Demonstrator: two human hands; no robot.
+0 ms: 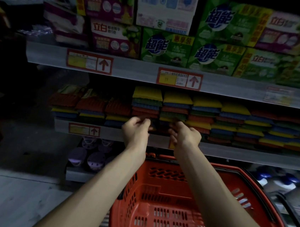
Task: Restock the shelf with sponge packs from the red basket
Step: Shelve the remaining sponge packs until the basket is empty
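Placing step, I judge: left hand [136,131] and right hand [186,135] curl against the sponge packs [175,106] on the shelf [114,134] at 12 o'clock; gripping or touching, I cannot tell. Red basket [153,215] at 6 shows no packs; next, square the stack

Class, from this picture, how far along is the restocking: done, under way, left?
Done: sponge packs fill the shelf in stacks, and the red basket shows none inside. In hand: left hand and right hand at the stack front; any held pack is too dark to tell. Left: probably little.
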